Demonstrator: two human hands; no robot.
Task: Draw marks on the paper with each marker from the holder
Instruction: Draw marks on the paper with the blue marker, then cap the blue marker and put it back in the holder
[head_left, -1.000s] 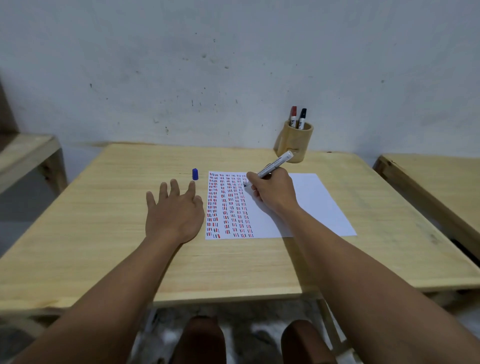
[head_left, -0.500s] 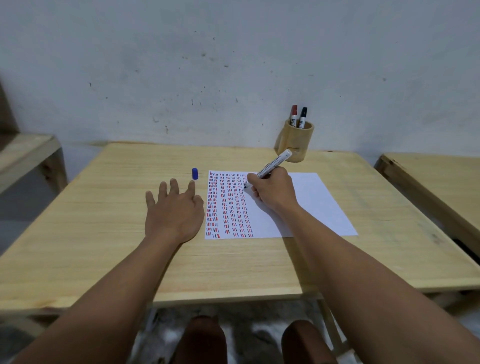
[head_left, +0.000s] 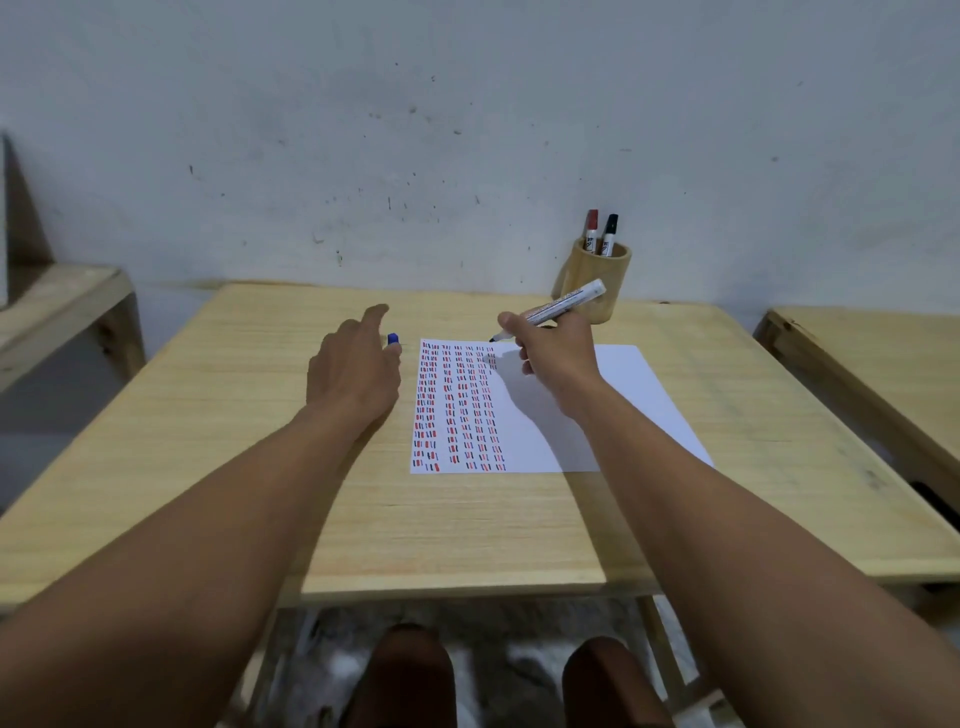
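The marker (head_left: 558, 308) is a thin white stick with small writing on its side and a dark tip. Its cap is off. It lies slanted, with the tip pointing down toward 8 o'clock and the back end up toward 2 o'clock. The tip is just above the far edge of the paper (head_left: 613, 395); I cannot tell if it touches.

The right hand (head_left: 556, 348) is closed around the marker, fingers curled, at the top of the paper.

The paper is white and lies flat on the wood table (head_left: 208, 441). Its left part is full of short red, blue and black dashes in rows. Its right part is blank.

The left hand (head_left: 353, 371) is at 9 o'clock from the paper, raised a bit, fingers loosely spread and holding nothing. One fingertip is right next to the little blue cap (head_left: 394, 339), which stands on the table near the paper's top left corner.

The wood holder (head_left: 595, 288) stands at 1 o'clock from the paper, by the wall. A red marker (head_left: 591, 230) and a black marker (head_left: 609, 234) stand in it, caps up.
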